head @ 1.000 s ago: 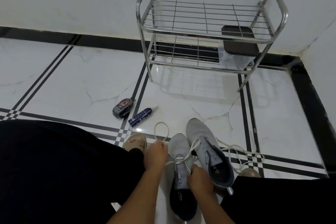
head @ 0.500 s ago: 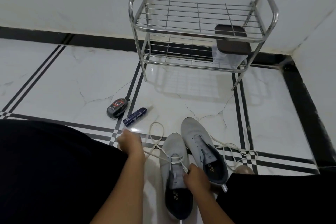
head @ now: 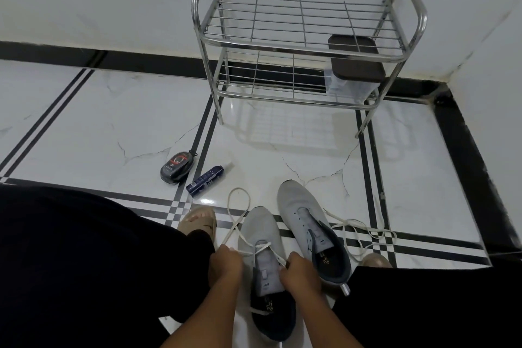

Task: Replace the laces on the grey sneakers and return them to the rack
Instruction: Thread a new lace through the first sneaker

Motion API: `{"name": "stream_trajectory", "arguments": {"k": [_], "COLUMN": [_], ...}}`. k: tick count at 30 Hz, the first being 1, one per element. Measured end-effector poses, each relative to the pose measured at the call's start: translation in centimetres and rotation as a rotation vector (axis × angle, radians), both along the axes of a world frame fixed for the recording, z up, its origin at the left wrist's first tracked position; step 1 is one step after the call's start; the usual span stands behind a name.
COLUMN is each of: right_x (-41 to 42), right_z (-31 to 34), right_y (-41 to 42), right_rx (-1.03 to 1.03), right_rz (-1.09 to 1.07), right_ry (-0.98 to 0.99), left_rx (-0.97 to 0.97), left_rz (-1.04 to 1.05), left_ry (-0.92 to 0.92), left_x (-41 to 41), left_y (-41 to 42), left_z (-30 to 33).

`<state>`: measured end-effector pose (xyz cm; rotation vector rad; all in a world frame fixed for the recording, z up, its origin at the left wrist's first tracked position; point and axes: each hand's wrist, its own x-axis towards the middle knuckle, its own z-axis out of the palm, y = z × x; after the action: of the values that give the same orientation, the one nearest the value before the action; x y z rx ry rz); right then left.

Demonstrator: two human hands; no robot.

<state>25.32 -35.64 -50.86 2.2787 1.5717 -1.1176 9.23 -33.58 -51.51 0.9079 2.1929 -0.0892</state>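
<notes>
Two grey sneakers lie on the white tiled floor between my legs. The nearer sneaker (head: pixel 261 237) has a white lace (head: pixel 240 216) threaded through its lower eyelets, with a loop trailing toward the toe side. My left hand (head: pixel 226 264) grips one strand of that lace at the shoe's left side. My right hand (head: pixel 299 270) pinches the other strand at the shoe's right side. The second sneaker (head: pixel 306 220) lies to the right with no lace in it. A loose white lace (head: pixel 360 230) is tangled on the floor beside it.
A metal two-shelf rack (head: pixel 308 45) stands against the wall, with a clear container with a dark lid (head: pixel 356 61) on its lower shelf. A black shoe-polish sponge (head: pixel 176 167) and a blue tube (head: pixel 204 181) lie on the floor left of the shoes. My sandalled foot (head: pixel 197 222) is near.
My left hand came back from far out at the left to the sneaker's left side, still holding the lace. The right hand stayed at the shoe's eyelets.
</notes>
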Motion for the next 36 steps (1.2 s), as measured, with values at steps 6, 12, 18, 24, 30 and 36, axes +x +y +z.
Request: {"name": "stream_trajectory", "arguments": {"k": [6,12,18,24,30,36], "right_x": [0.0,0.0,0.1,0.2,0.2,0.2], "right_z": [-0.4,-0.6,-0.6,-0.5,-0.4,-0.5], "right_y": [-0.1,-0.3,-0.4,-0.4,-0.5,-0.4], "right_rx": [0.011,0.023,0.004,-0.023,-0.039,-0.042], "right_rz": [0.067,0.109,0.132,0.159,0.151,0.152], "right_ry": [0.025,0.018,0.015,0.008,0.018,0.027], "left_rx": [0.068,0.022,-0.020,0.060,0.110,0.173], "left_rz": [-0.054,0.078,0.006,0.094,0.167,0.214], "left_ry": [0.028,-0.271,-0.279,-0.473,-0.623,-0.604], "left_x": [0.8,0.8,1.7,1.3,1.3,1.6], "left_y": [0.1,2.1,3.2,3.1,2.0,1.7], "left_z": [-0.3,-1.7,-3.6,-7.6,-2.5,-3.0]}}
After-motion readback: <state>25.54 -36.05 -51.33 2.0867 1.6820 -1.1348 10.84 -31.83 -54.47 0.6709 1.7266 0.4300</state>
